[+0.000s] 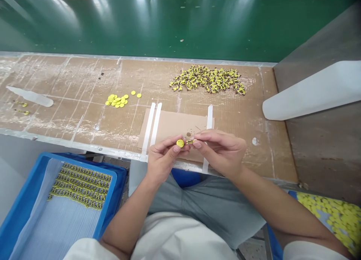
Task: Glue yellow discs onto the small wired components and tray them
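Between the thumb and fingers of my left hand (162,158) is a round yellow disc (179,143). My right hand (222,149) pinches a small yellow-and-dark piece (190,142), its end at the disc's right edge. Whether the two are joined, I cannot tell. Both hands are over a cardboard sheet (177,122) fixed with white tape strips at the table's front edge. Beyond it lies a heap of small yellow-and-dark pieces (208,79). Loose yellow discs (117,101) lie to the left of the sheet.
A blue tray (113,184) at lower left holds rows of yellow-and-dark pieces on a pale liner. Many yellow discs (332,215) fill a container at lower right. A long white object (313,90) juts in from the right; a flat pale strip (31,96) lies far left.
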### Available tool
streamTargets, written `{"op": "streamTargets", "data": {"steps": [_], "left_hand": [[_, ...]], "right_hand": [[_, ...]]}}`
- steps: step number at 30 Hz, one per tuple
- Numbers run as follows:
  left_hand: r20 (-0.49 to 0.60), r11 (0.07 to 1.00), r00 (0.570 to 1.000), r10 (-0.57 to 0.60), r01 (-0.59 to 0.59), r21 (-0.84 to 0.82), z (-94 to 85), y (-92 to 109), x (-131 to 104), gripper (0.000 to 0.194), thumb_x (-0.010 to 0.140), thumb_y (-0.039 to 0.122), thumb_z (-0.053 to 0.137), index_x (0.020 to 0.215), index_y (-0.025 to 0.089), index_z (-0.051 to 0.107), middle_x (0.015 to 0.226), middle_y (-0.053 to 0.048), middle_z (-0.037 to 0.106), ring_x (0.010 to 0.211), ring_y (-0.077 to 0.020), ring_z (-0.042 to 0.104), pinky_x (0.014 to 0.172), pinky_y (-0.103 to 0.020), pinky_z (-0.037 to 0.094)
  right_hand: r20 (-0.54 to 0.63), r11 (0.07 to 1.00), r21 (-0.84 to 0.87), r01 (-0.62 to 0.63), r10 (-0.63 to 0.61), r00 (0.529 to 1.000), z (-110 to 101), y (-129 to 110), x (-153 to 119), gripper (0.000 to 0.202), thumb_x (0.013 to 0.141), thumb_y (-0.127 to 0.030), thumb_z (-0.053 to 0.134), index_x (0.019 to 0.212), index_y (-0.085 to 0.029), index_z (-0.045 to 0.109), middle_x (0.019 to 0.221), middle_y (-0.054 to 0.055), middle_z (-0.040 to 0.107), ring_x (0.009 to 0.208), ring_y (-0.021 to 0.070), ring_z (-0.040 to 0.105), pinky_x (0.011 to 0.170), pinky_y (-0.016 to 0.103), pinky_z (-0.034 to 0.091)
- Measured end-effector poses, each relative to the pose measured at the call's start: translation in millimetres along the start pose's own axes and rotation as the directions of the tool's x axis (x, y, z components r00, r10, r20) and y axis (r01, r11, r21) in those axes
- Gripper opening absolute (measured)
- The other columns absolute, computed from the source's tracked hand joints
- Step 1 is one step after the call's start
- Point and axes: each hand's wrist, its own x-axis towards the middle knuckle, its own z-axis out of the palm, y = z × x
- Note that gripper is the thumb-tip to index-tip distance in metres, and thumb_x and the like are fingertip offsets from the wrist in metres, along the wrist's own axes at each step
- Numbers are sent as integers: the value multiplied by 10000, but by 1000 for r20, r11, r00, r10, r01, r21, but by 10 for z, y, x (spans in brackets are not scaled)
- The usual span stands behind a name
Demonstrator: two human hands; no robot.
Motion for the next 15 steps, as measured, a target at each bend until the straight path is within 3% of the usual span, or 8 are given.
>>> {"op": "streamTargets", "data": {"steps": [15], "left_hand": [[11,998,999,35,-36,47,-37,34,-6,230,761,260,801,990,242,783,953,-57,769,808,-177,740,784,-281,620]], "right_hand": [[67,993,-45,108,-105,992,38,-15,38,254,762,-91,751,955,-257,762,837,34,773,691,165,733,643,248,609]]}}
